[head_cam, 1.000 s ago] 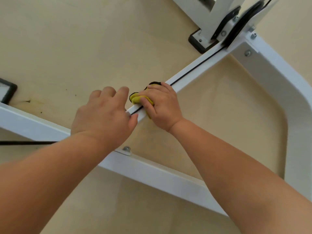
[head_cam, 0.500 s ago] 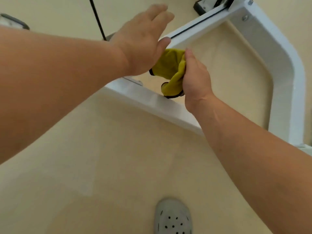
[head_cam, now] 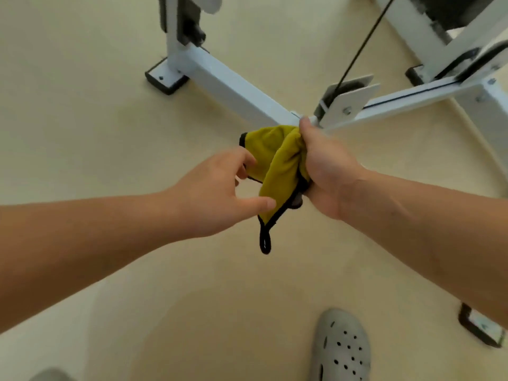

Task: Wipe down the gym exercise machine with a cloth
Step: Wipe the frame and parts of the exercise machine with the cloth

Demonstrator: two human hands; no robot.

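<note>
Right hand [head_cam: 327, 171]: fingers closed tightly round a bunched yellow cloth [head_cam: 277, 160] with black edging, held in the air above the beige floor [head_cam: 82, 133], just near of the machine's central joint. The cloth is not in contact with any surface that can be confirmed. Its black hanging loop [head_cam: 265, 240] dangles below the bunch.

Left hand [head_cam: 217, 193]: reached in from the left, fingers partly curled at the cloth's black hem, thumb [head_cam: 261, 204] extended against the lower fold. Whether it actually has hold of the fabric cannot be told.

White machine frame [head_cam: 233, 83]: one beam runs from far left to centre, a second from centre to far right, meeting by a bolted bracket plate [head_cam: 351, 97]. A black cable [head_cam: 354, 53] rises from the bracket.

A grey perforated shoe [head_cam: 341, 350] stands near right.
</note>
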